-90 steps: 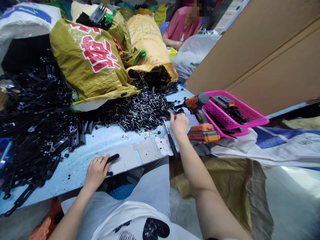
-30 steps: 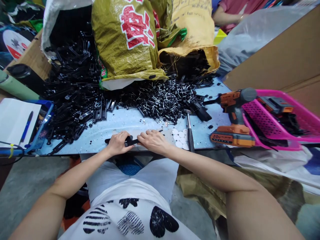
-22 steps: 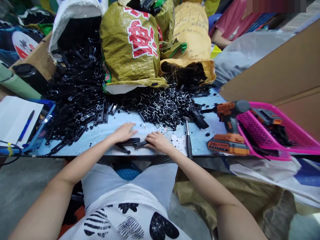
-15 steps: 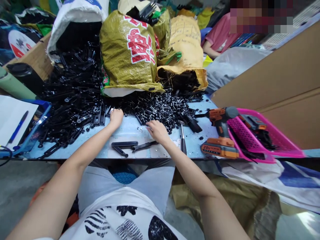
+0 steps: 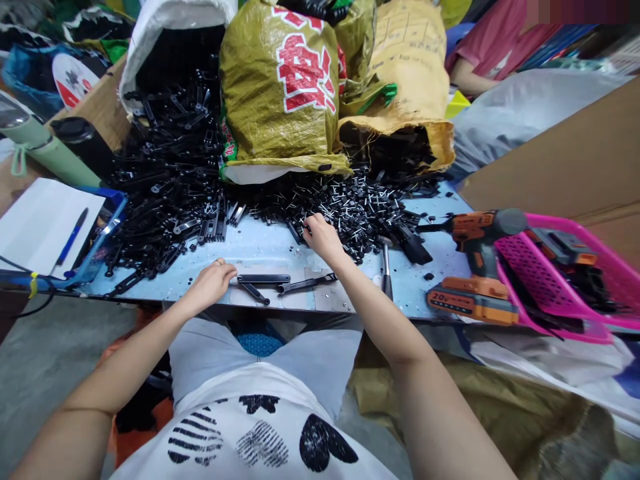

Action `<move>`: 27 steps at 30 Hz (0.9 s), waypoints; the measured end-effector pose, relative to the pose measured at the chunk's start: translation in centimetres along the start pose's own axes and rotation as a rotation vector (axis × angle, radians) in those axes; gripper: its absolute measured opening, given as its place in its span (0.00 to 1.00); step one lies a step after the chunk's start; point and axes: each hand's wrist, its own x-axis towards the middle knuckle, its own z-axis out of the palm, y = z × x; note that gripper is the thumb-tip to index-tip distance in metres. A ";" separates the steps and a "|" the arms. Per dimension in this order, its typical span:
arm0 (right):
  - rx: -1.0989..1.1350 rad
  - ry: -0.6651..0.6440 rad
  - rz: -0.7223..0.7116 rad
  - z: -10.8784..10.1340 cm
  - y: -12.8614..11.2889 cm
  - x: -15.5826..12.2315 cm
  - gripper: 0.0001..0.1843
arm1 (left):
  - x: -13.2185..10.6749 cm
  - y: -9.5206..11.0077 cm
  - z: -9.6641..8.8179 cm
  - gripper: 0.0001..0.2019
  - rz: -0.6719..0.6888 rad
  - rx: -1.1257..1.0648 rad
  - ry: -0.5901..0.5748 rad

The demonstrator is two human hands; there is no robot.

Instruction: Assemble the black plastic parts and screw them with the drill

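My left hand is low over the front of the bench, its fingers closed together beside the left end of a black jointed arm. Whether anything is between those fingertips is too small to tell. My right hand reaches to the near edge of a heap of metal pins and small black parts, fingers curled; what they hold is hidden. To the right of the jointed arm lies a second black arm piece. A hammer rests to the right of my right forearm.
Black plastic arms are heaped at left, below a white sack. Green-gold and yellow sacks stand behind. A cordless drill and pink basket are at right. At left lies a blue tray. Another person's sleeve shows behind.
My left hand has come back from the heap of black arms toward the front edge, beside the jointed arm. My right hand has moved slightly forward to the pins. The view has shifted.
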 end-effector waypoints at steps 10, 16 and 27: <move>0.514 -0.107 -0.154 -2.2 -2.1 -4.2 0.10 | 0.9 3.6 0.0 0.11 0.173 0.333 -0.080; 0.500 -0.301 -0.269 -3.3 -3.1 -6.0 0.07 | -0.9 0.7 4.3 0.14 0.227 0.155 0.234; 0.237 -0.431 -0.417 -5.0 -4.7 -5.7 0.11 | -1.7 -0.6 5.1 0.16 0.322 0.138 0.330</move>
